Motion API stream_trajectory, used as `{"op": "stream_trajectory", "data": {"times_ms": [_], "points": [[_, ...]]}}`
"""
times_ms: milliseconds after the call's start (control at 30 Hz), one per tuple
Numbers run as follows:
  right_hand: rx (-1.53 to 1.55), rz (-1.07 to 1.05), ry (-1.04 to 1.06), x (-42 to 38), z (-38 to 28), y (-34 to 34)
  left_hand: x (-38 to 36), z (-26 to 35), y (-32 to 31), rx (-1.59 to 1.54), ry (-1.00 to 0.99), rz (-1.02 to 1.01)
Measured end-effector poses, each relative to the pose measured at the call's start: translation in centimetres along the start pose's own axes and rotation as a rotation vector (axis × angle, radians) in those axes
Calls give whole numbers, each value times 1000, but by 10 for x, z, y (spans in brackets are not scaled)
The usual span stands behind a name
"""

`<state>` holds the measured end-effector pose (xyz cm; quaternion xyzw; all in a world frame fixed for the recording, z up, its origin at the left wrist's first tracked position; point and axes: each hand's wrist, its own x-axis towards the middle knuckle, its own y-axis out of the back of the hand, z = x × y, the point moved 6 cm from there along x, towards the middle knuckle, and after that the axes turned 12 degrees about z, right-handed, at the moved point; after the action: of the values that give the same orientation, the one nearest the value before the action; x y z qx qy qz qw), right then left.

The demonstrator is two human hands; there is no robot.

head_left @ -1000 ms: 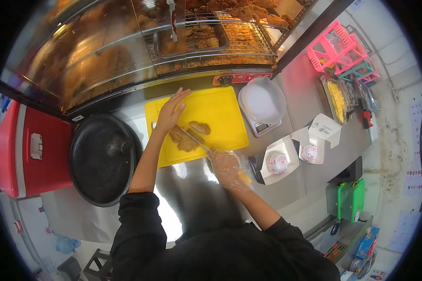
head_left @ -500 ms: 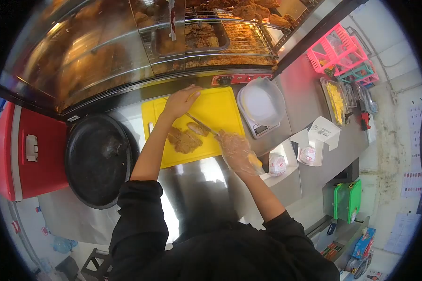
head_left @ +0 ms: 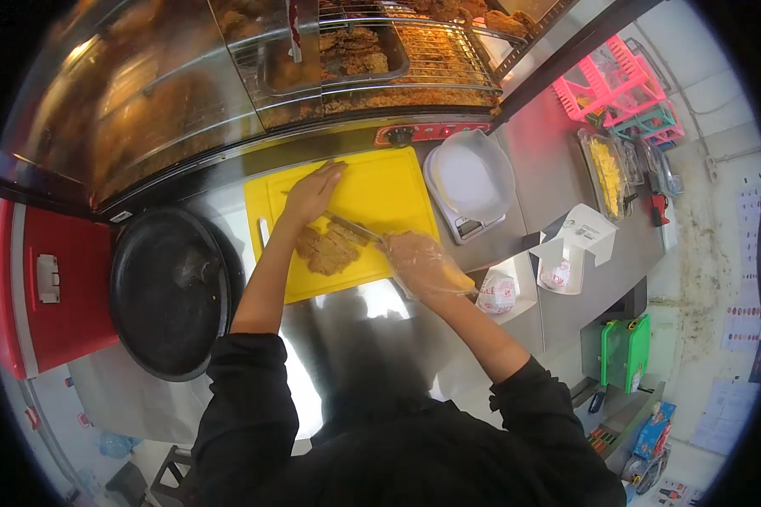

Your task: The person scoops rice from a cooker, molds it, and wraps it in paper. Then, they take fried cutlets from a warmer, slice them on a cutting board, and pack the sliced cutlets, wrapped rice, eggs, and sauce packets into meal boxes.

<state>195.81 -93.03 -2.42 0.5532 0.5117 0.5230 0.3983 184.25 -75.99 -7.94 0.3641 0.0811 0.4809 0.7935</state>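
With the breaded cutlet lying near the centre of the yellow cutting board, keep the left hand flat, fingers pressed together, clear of the knife gripped, apparently fully closed, in the gloved right hand.

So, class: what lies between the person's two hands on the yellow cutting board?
In the head view, the knife blade and fried chicken pieces lie between the left hand and gloved right hand.
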Motion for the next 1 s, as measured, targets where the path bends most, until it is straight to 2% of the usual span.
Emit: {"op": "stream_trajectory", "data": {"times_ms": [67, 100, 167, 200, 267, 300, 333, 400, 533, 633, 667, 700, 733, 800, 833, 867, 900, 933, 1000], "points": [[-30, -24, -57, -3, 2, -14, -1, 0, -1, 81, -111, 75], [-25, -29, -64, -5, 1, -21, -1, -3, -3, 80, -109, 64], [83, -143, -228, -7, 7, -32, 0, -1, -3, 146, -148, 90], [87, -145, -229, -14, 7, -36, -4, 1, -3, 148, -146, 87], [-103, 205, 176, -17, -7, -21, 4, -1, -6, 157, -122, 27], [58, 137, -16, -17, -1, -25, 6, 2, -5, 152, -149, 26], [55, 137, -9, -17, 1, -32, 9, 4, -4, 151, -147, 33], [93, 56, -169, -24, 8, -52, 5, 9, -2, 150, -195, 23], [113, -46, -232, -11, -3, -15, 1, 4, 2, 106, -172, 40], [110, 24, -193, -10, -3, -23, -4, 11, 5, 149, -230, 29], [109, 36, -189, -13, -8, -20, -6, 6, 5, 45, -112, 0], [-41, 65, -198, -14, -12, -15, -3, 0, 6, -60, 0, -24], [-191, 86, -204, -17, -16, -7, -6, 9, 14, -60, -4, -13], [-137, 67, -225, -20, -30, 18, -18, 33, 46, -106, -23, 132], [-78, 38, -255, -26, -37, 24, -21, 35, 50, -105, -21, 130], [-75, 32, -257, -36, -42, 16, -23, 40, 57, -110, -99, 162], [-137, 117, -181, -43, -47, 9, -26, 47, 64, -115, -181, 200], [-201, 209, -102, -43, -55, 13, -28, 44, 63, -115, -185, 205], [-122, 147, -160, -40, -56, 7, -31, 38, 57, -80, -166, 190]]}}
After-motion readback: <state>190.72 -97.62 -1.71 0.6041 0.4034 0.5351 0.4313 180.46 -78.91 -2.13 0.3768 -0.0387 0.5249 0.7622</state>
